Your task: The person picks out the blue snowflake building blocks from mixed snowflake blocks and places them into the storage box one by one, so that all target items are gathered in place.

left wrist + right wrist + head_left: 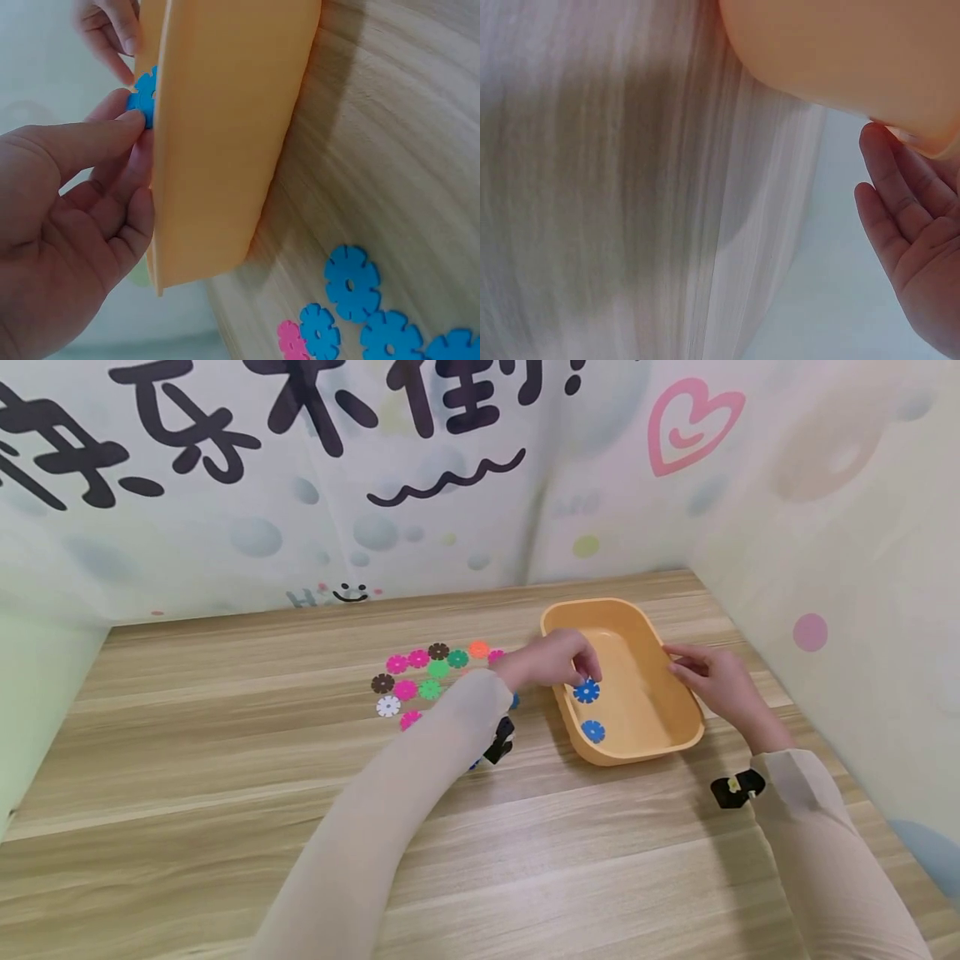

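"Pinching the blue disc [587, 691], the left hand [558, 658] has it inside the tub [643, 710] at nine o'clock?"

"Yes; releasing low seems best, while the right hand [712, 683] grips the tub at two o'clock."

"Brands?"

"None legible; towards eleven o'clock, wall writing [318, 410] seems to read 快乐不倒."

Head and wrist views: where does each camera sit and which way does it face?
Head: on the person's head, facing forward and down at the orange tub and table; sleeved arms, left hand and right hand show.
Left wrist: on that wrist, facing the left hand pinching a blue disc at the tub; part of the right hand shows.
Right wrist: on that wrist, facing the tub's outside; part of the right hand shows.
Head and left wrist views share that disc.
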